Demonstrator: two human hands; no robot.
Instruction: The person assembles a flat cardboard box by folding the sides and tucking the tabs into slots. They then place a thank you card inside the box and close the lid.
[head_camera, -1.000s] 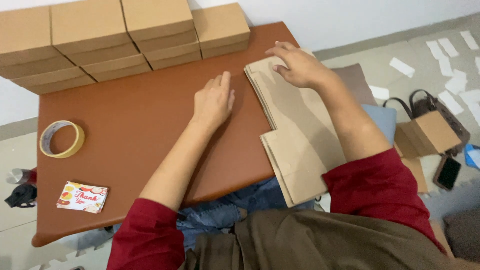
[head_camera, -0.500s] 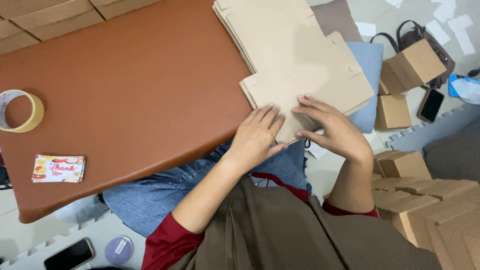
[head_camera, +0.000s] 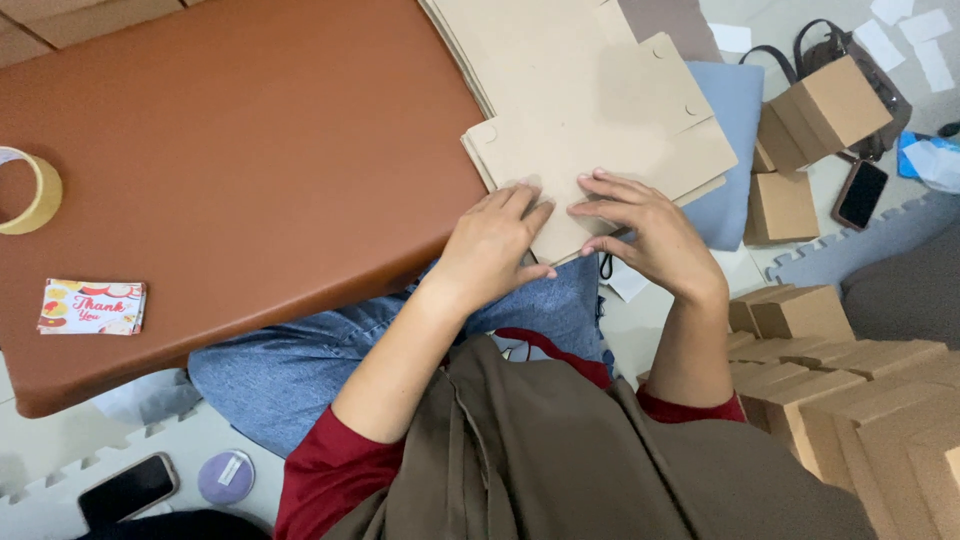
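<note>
**Both hands pressed on the flat cardboard stack**

The left hand (head_camera: 495, 245) is laid palm-down, fingers extended and held together, on the near corner of the stack of flat cardboard blanks (head_camera: 600, 120). Nothing is gripped by it; the fingertips are pressed flat on the top sheet. Just beside it, the right hand (head_camera: 650, 235) is set on the same corner, its fingers spread on top and its thumb curled at the sheet's edge; whether that edge is actually pinched cannot be told. The two hands are almost touching at the fingertips.

The stack is seen reaching away from the hands, partly on the brown table (head_camera: 250, 170) and partly overhanging it, above the blue cushion (head_camera: 735, 130) beyond the right hand. Well off beyond the left hand, a roll of tape (head_camera: 30, 190) and a small pile of printed cards (head_camera: 92, 306) are lying on the table. Outward of the right hand, folded cardboard boxes (head_camera: 835, 100) are seen on the floor, with a dark phone (head_camera: 862, 194) near them. More boxes (head_camera: 850, 370) are stacked close by the right forearm.
</note>
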